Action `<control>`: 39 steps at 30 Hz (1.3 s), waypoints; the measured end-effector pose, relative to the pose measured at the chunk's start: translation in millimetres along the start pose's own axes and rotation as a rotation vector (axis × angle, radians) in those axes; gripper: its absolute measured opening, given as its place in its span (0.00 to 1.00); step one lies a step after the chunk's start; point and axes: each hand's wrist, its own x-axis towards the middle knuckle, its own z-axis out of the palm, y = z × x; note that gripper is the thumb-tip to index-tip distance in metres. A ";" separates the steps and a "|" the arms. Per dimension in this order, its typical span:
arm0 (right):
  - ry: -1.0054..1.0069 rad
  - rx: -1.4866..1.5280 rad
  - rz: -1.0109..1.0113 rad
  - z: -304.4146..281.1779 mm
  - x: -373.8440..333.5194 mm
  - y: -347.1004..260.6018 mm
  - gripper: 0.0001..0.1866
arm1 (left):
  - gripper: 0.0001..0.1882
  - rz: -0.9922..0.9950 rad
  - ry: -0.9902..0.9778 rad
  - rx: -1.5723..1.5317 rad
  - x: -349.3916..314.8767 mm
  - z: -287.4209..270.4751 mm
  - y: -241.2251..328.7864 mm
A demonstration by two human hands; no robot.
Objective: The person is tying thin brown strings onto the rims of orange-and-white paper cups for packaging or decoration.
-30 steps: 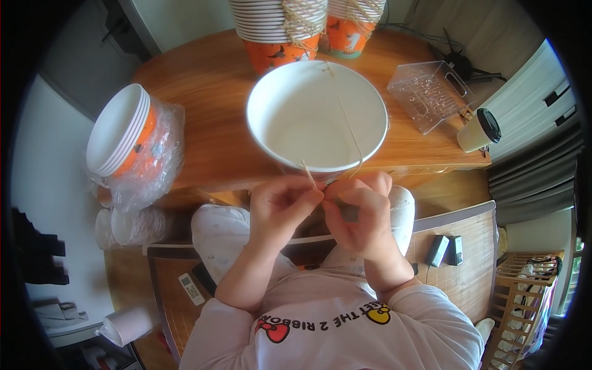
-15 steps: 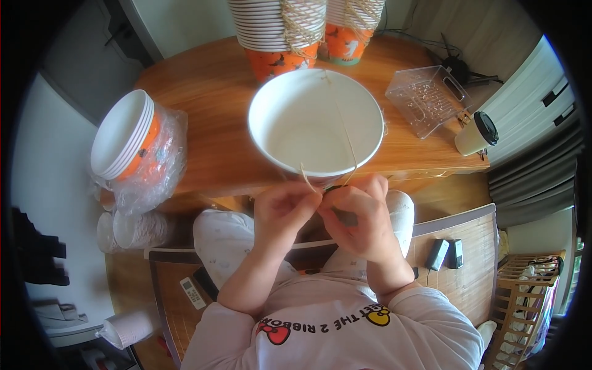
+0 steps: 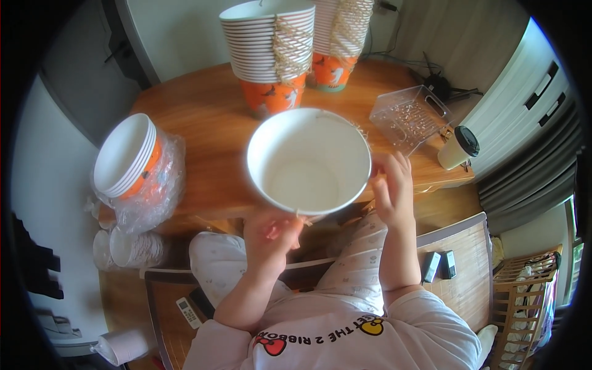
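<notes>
A large white-lined paper bucket [image 3: 302,179] stands open side up at the table's near edge, in front of me. Thin string [image 3: 301,218] shows at its near rim, with a short loose end, and more twine hangs outside the rim at the far right. My left hand [image 3: 266,237], blurred, is curled against the near wall below the string, its fingertips partly hidden. At the right wall my right hand [image 3: 394,188] grips the bucket, thumb and fingers bent; a bit of orange wall shows beside them.
Two tall stacks of orange-printed buckets [image 3: 271,92] with twine handles stand behind. More buckets [image 3: 123,157] lie in clear plastic at the left. A clear plastic box [image 3: 410,120] and a lidded paper cup [image 3: 457,148] are at the right, beside the table edge.
My hands have parted from the string ends near the bucket's front. The left now sits at the near wall, the right at the right wall. The view has tilted up; the string no longer spans the opening.
</notes>
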 end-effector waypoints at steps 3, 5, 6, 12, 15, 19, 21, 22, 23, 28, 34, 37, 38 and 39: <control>-0.109 0.311 0.034 4.3 19.2 26.6 0.34 | 0.04 0.062 -0.105 0.002 -10.2 -0.3 -2.7; -0.158 0.664 0.170 14.9 29.1 19.6 0.40 | 0.04 0.084 -0.135 0.047 -16.3 2.4 -1.9; -0.256 0.865 0.220 19.2 35.2 20.9 0.43 | 0.04 0.090 -0.147 0.068 -18.3 3.7 -0.8; -0.560 0.856 0.310 1.1 64.2 16.2 0.38 | 0.05 0.185 -0.159 0.162 -20.0 1.5 0.1; -0.596 0.847 0.299 -11.0 80.9 4.8 0.42 | 0.05 0.284 -0.176 0.206 -13.0 1.2 5.9; -0.506 0.751 0.184 -37.8 127.6 -23.6 0.32 | 0.06 0.483 -0.236 0.268 14.1 13.4 35.5; -0.368 0.377 0.042 -52.1 159.3 -54.0 0.25 | 0.05 0.536 -0.179 0.320 32.2 26.7 51.1; -0.293 0.202 0.030 -59.4 175.4 -62.6 0.21 | 0.06 0.581 -0.217 0.382 45.1 29.2 60.5; -0.198 0.151 -0.065 -64.3 194.9 -62.1 0.20 | 0.08 0.544 -0.235 0.431 52.0 33.5 71.7; 0.022 -0.116 -0.154 -93.1 296.3 -70.0 0.17 | 0.11 0.421 -0.234 0.490 79.8 6.7 58.3; 0.171 -0.232 -0.255 -57.1 385.7 -30.4 0.16 | 0.07 0.207 0.152 0.514 94.2 -73.5 -5.5; 0.075 -0.293 -0.146 -40.5 406.8 -27.1 0.16 | 0.06 0.148 0.230 0.495 98.1 -82.5 -7.2; 0.079 -0.287 -0.148 -38.5 413.1 -26.2 0.16 | 0.05 0.148 0.241 0.484 99.2 -82.3 -6.8; 0.064 -0.293 -0.149 -36.4 419.9 -25.7 0.16 | 0.05 0.153 0.242 0.489 99.5 -81.4 -7.0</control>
